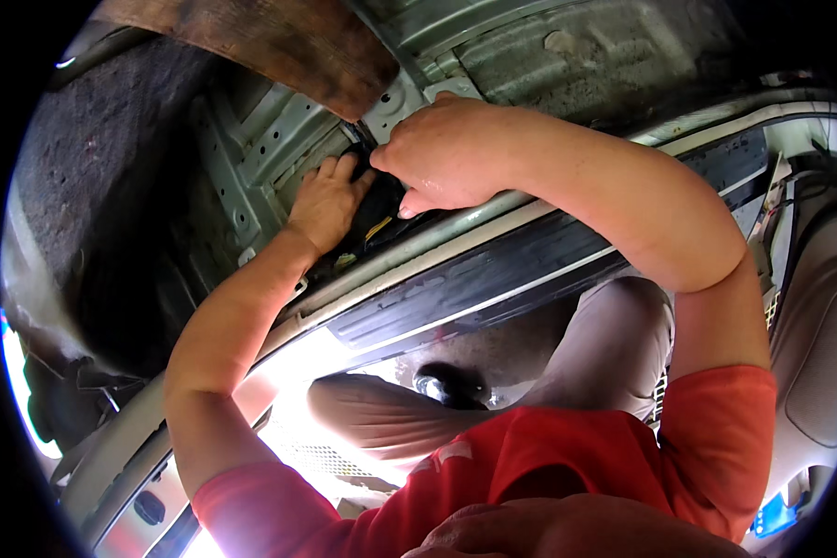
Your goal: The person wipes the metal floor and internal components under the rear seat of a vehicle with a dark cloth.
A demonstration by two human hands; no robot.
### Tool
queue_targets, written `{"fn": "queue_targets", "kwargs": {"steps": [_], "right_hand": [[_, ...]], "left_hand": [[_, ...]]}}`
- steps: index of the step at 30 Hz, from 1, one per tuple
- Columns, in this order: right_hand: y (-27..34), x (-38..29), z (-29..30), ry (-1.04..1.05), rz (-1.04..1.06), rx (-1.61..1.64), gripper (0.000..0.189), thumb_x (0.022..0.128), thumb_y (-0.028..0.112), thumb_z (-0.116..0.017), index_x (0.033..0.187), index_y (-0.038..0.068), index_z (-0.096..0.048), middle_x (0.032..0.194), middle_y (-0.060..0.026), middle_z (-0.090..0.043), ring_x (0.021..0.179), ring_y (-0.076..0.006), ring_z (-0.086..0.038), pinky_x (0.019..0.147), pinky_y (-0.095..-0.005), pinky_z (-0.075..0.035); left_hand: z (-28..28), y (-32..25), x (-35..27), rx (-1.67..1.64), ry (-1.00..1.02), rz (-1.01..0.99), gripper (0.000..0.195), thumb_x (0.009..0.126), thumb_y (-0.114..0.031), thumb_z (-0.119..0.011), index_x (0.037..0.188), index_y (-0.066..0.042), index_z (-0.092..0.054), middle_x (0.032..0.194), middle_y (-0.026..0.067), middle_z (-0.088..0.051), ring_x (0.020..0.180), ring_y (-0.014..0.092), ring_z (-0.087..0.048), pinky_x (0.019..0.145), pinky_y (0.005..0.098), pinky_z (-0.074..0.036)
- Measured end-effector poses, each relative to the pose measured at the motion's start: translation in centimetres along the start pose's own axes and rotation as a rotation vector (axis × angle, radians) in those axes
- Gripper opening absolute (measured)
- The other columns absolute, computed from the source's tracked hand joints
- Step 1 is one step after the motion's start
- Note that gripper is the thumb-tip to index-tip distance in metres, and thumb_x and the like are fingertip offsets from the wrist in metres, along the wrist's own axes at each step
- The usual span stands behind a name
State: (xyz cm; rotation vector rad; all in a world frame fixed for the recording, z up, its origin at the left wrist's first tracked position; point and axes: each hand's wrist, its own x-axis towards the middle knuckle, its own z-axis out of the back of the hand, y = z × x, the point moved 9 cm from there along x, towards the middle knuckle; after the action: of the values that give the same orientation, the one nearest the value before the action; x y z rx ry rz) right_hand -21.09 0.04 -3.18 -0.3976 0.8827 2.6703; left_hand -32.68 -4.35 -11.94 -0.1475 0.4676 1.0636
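My left hand [330, 204] is curled over a black wrapped wiring bundle [382, 197] beside the inner sill of a stripped car floor. Its fingertips and thumb press on the bundle. My right hand [453, 153] comes in from the other side, knuckles up, with its fingertips close to the same bundle. What lies under its palm is hidden. A few yellow wires [378, 227] show just below the bundle, between the two hands. Behind the hands, a bare metal bracket [393, 104] with round holes rises from the floor.
A brown panel [279, 49] hangs over the work spot. The metal floor pan [572, 77] spreads to the upper right. Dark grey carpet [104, 160] is folded up at left. A black sill plate [474, 258] runs before my knees. A beige seat [819, 370] stands at far right.
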Motion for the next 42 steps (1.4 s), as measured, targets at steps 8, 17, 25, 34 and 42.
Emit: {"fn": "queue_targets", "kwargs": {"steps": [8,17,25,34,42], "right_hand": [[-1.2,-0.1,1.4,-0.042,0.014,0.045,0.049,0.088,0.035,-0.067,0.12,-0.001,-0.057,0.105,-0.0202,-0.067,0.105,-0.0371,-0.063,0.09,-0.0467,-0.049],[-1.2,-0.1,1.2,-0.032,0.002,0.058,0.049,0.089,0.035,-0.067,0.121,-0.001,-0.057,0.113,-0.0202,-0.065,0.109,-0.0369,-0.061,0.092,-0.0464,-0.049],[-2.4,-0.7,3.4,-0.277,0.012,0.032,0.052,0.088,0.034,-0.068,0.129,0.005,-0.056,0.112,-0.0201,-0.066,0.108,-0.0366,-0.062,0.091,-0.0455,-0.05],[-6.1,-2.8,8.9,-0.966,0.022,0.098,0.039,0.088,0.036,-0.068,0.113,0.006,-0.064,0.08,-0.0138,-0.068,0.076,-0.0314,-0.067,0.069,-0.0412,-0.054],[-2.3,-6.1,6.9,-0.938,0.255,1.032,0.036,0.099,0.025,-0.057,0.126,0.002,-0.059,0.084,-0.004,-0.064,0.075,-0.0113,-0.061,0.068,-0.0279,-0.051]], "left_hand": [[0.1,4.3,2.1,-0.323,0.334,-0.053,0.044,0.075,-0.003,-0.065,0.117,-0.013,-0.069,0.111,0.0148,-0.058,0.114,0.031,-0.054,0.097,0.0369,-0.046],[-2.6,4.5,0.3,-0.426,0.084,0.282,0.061,0.073,0.0,-0.073,0.131,-0.006,-0.054,0.127,0.0186,-0.052,0.118,0.034,-0.054,0.099,0.0393,-0.048],[0.7,2.6,3.1,-0.24,0.387,0.104,0.04,0.074,-0.006,-0.069,0.113,-0.009,-0.067,0.117,0.0198,-0.061,0.112,0.037,-0.059,0.093,0.0415,-0.05],[21.1,-2.2,-11.5,-0.523,-0.263,0.244,0.037,0.067,0.003,-0.071,0.103,-0.004,-0.066,0.101,0.0185,-0.063,0.095,0.036,-0.063,0.084,0.0435,-0.049],[13.2,-26.3,-9.2,-0.963,0.06,-0.423,0.047,0.07,-0.027,-0.081,0.104,0.0,-0.061,0.107,0.0188,-0.058,0.104,0.035,-0.057,0.088,0.0434,-0.047]]}}
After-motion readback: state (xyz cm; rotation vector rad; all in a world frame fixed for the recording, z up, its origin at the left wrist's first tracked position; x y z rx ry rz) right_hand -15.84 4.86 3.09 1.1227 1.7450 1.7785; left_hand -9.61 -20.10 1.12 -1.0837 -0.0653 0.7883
